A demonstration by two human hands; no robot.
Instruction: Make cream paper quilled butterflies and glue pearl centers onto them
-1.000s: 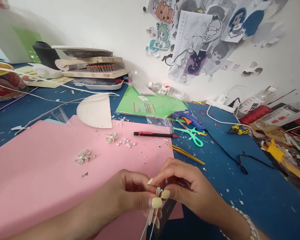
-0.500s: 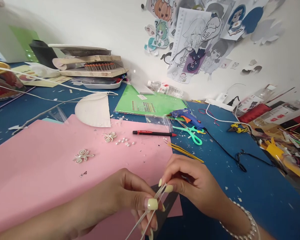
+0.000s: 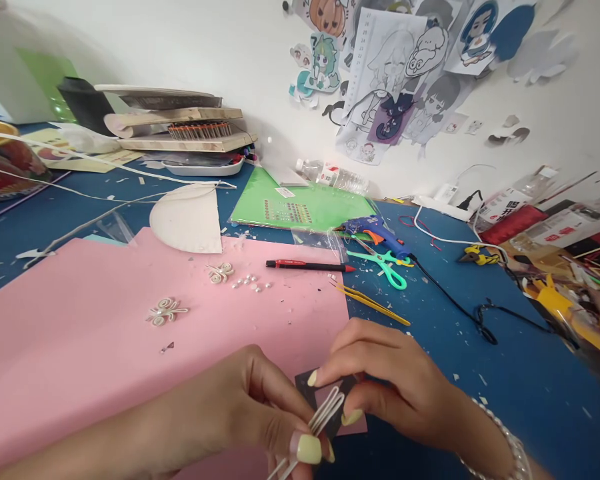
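Low in the view, my left hand (image 3: 260, 407) pinches a thin white cord (image 3: 328, 409) between thumb and index finger. The cord is folded into narrow loops that stick up past the fingertips, with its tails hanging below. My right hand (image 3: 387, 377) is open around the loop tips, thumb and index finger apart. Whether the thumb touches the cord is hard to tell. Two coiled white cord ornaments, one nearer (image 3: 166, 311) and one farther (image 3: 221, 273), lie on pink paper (image 3: 95, 333) beside several white beads (image 3: 253, 283).
A red-black pen (image 3: 310, 266), yellow tweezers (image 3: 373, 304), green scissors (image 3: 387, 268) and a blue glue gun (image 3: 373, 231) lie beyond my hands. The gun's black cable (image 3: 445, 297) runs right. A half-round white piece (image 3: 187, 220) and stacked boards (image 3: 180, 133) are at left.
My right thumb and index finger have parted and released the cord. The cord's folded loops now show above my left fingertips, which still pinch it.
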